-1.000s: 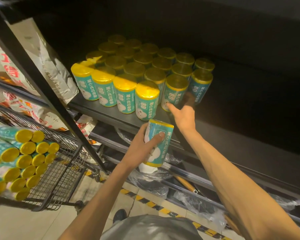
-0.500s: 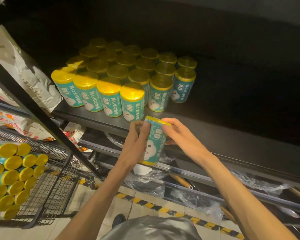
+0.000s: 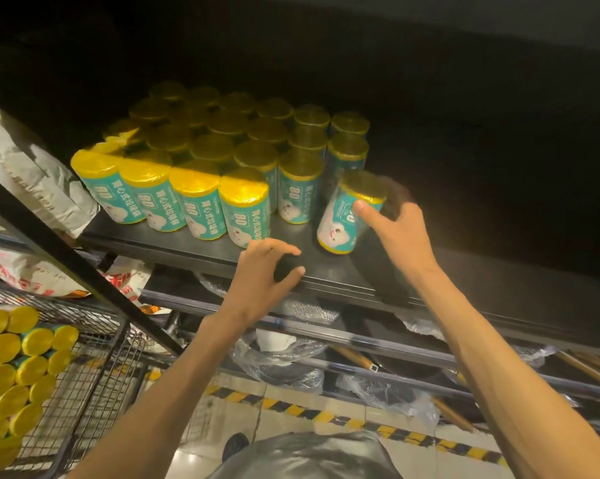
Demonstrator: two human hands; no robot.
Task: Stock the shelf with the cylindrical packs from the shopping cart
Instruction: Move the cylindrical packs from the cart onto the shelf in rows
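Note:
My right hand [image 3: 400, 233] grips a teal cylindrical pack with a yellow top [image 3: 347, 216], tilted on the dark shelf [image 3: 481, 285] at the right end of the front row. Several identical packs [image 3: 222, 167] stand in rows to its left and behind it. My left hand [image 3: 264, 271] hovers at the shelf's front edge with curled fingers and holds nothing. More packs [image 3: 18, 371] lie stacked in the wire shopping cart [image 3: 94, 368] at the lower left.
A black upright post [image 3: 84, 274] slants between cart and shelf. White sacks [image 3: 35, 174] sit left of the packs. Lower shelves hold plastic-wrapped goods [image 3: 284, 361] and wooden handles [image 3: 454, 413]. The shelf's right part is dark. Yellow-black tape [image 3: 326, 414] marks the floor.
The pack passed from both hands to my right hand alone and went up onto the shelf beside the front row. My left hand let go and dropped to the shelf edge.

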